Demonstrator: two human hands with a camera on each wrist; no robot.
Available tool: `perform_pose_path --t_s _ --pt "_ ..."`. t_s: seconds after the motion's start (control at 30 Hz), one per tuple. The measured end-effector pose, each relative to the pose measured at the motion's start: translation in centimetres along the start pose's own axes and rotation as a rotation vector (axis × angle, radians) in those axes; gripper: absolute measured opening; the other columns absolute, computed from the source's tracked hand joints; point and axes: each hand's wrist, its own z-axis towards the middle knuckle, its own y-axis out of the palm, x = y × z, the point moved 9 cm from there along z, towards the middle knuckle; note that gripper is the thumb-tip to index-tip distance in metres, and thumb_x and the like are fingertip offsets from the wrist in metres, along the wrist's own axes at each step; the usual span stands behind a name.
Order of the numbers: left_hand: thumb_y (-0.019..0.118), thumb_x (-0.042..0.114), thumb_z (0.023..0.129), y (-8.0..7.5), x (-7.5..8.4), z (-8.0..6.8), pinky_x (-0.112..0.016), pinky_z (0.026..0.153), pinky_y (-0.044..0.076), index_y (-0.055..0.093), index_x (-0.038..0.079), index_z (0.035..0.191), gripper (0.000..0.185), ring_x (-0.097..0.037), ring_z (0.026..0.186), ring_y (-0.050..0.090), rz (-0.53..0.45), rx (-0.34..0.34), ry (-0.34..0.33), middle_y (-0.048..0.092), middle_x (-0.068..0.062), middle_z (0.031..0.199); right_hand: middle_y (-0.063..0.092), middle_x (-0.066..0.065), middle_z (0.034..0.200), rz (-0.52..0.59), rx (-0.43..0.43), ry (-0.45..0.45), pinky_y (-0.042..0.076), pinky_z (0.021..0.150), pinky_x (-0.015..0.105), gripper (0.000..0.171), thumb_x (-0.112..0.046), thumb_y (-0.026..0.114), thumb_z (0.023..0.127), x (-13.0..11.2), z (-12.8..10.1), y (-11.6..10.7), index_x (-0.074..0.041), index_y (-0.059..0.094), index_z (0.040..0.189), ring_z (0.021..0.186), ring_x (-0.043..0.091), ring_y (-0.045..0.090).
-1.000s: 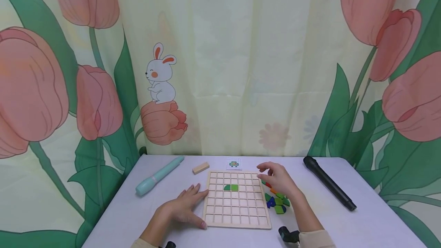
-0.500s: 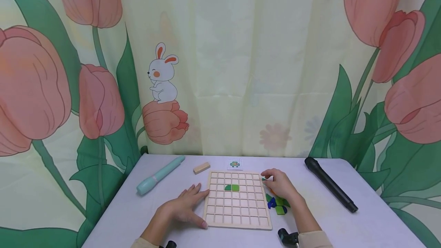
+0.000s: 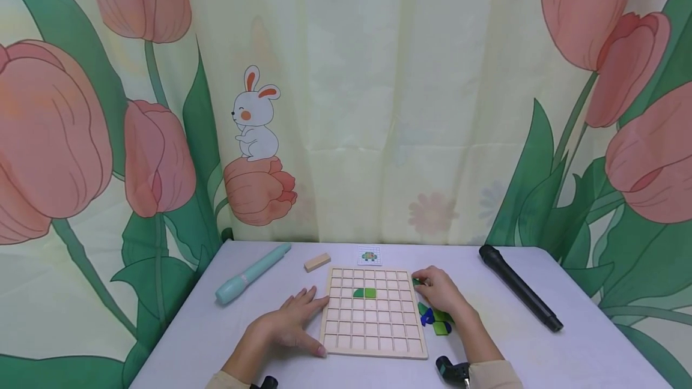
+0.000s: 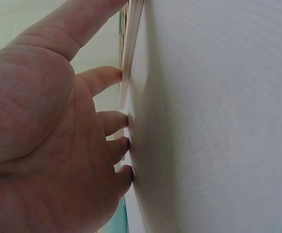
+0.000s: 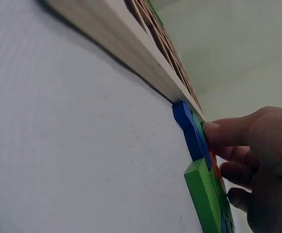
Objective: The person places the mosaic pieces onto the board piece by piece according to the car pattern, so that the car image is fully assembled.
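Lavender table (image 3: 567, 347) fills my head view, with the wooden grid board (image 3: 373, 341) lying flat at its middle. Next down in size, my left hand (image 3: 289, 329) lies flat, fingers straight, against the board's left edge. My right hand (image 3: 440, 293) sits just off the board's right edge, fingers curled onto the pile of coloured blocks (image 3: 435, 320), pinching a green piece (image 3: 415, 281) at its far end. Two green pieces (image 3: 364, 293) sit inside the grid's upper rows.
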Motion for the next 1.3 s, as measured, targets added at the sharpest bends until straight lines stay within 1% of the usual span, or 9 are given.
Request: perform_pose_path --t_s 0.2,0.33,0.43,0.57,0.73,0.87,1.0,1.1,1.3 --pt "0.088 0.064 0.071 0.0 0.0 0.0 -0.065 0.128 0.014 0.038 0.025 0.162 0.111 -0.043 0.161 0.012 0.004 0.0 0.006 0.02 -0.021 0.172 0.065 0.005 0.103 -0.01 0.001 0.02 0.047 0.075 0.033 0.032 -0.007 0.071 0.096 0.2 0.0 0.1 -0.002 0.072 0.128 0.089 0.019 0.054" --pt "0.088 0.064 0.071 0.0 0.0 0.0 -0.065 0.128 0.014 0.038 0.025 0.162 0.111 -0.043 0.161 0.012 0.002 -0.001 0.006 0.02 -0.021 0.172 0.065 0.006 0.104 0.0 0.005 0.039 0.047 0.074 0.032 0.03 -0.007 0.072 0.096 0.4 -0.1 0.0 -0.004 0.071 0.126 0.088 0.019 0.054" --pt "0.088 0.064 0.071 0.1 0.1 0.0 -0.065 0.128 0.014 0.038 0.025 0.162 0.111 -0.043 0.161 0.012 0.002 0.001 0.006 0.02 -0.021 0.172 0.066 0.005 0.103 0.025 0.021 0.055 0.047 0.07 0.031 0.027 -0.007 0.074 0.094 0.4 -0.3 -0.2 -0.007 0.07 0.121 0.085 0.019 0.055" --pt "0.088 0.064 0.07 0.1 0.1 0.0 -0.065 0.127 0.014 0.038 0.025 0.162 0.111 -0.043 0.161 0.012 0.002 0.006 0.009 0.02 -0.021 0.172 0.067 0.003 0.098 0.054 0.05 0.069 0.046 0.065 0.03 0.023 -0.009 0.078 0.09 0.3 -0.5 -0.8 -0.01 0.07 0.112 0.079 0.018 0.056" --pt "0.088 0.064 0.07 0.1 0.0 0.0 -0.065 0.128 0.014 0.038 0.025 0.162 0.112 -0.043 0.161 0.012 0.007 0.007 0.012 0.02 -0.021 0.172 0.067 0.001 0.091 0.075 0.059 0.052 0.046 0.066 0.029 0.016 -0.009 0.079 0.091 0.1 -0.6 -1.3 -0.01 0.072 0.105 0.079 0.018 0.056" --pt "0.088 0.064 0.07 0.0 0.1 0.0 -0.065 0.127 0.014 0.038 0.024 0.162 0.112 -0.043 0.161 0.013 0.006 0.005 0.013 0.02 -0.022 0.172 0.068 0.001 0.091 0.137 0.065 0.046 0.05 0.072 0.028 0.013 -0.008 0.078 0.092 -0.1 -0.6 -1.7 -0.01 0.073 0.104 0.083 0.019 0.058" --pt "0.088 0.064 0.07 -0.1 0.2 0.1 -0.066 0.127 0.015 0.038 0.023 0.162 0.113 -0.044 0.161 0.013 0.012 0.008 0.021 0.021 -0.023 0.172 0.07 0.003 0.093 0.24 0.071 0.036 0.057 0.074 0.028 0.017 -0.008 0.076 0.093 -0.3 -0.4 -2.1 -0.009 0.074 0.11 0.084 0.02 0.061" --pt "0.088 0.064 0.07 -0.1 0.2 0.1 -0.066 0.127 0.015 0.038 0.023 0.162 0.113 -0.044 0.16 0.014 0.016 0.008 0.024 0.021 -0.023 0.172 0.073 0.002 0.094 0.299 0.069 0.024 0.06 0.074 0.028 0.02 -0.01 0.076 0.095 -0.6 -0.3 -2.2 -0.009 0.075 0.115 0.085 0.021 0.064" --pt "0.088 0.064 0.071 0.0 0.2 0.0 -0.066 0.127 0.015 0.038 0.023 0.162 0.112 -0.045 0.16 0.014 0.007 0.005 0.029 0.021 -0.023 0.172 0.076 0.005 0.097 0.386 0.052 -0.014 0.064 0.077 0.034 0.023 -0.009 0.075 0.095 -2.0 -0.6 -2.2 -0.003 0.074 0.117 0.086 0.025 0.071"
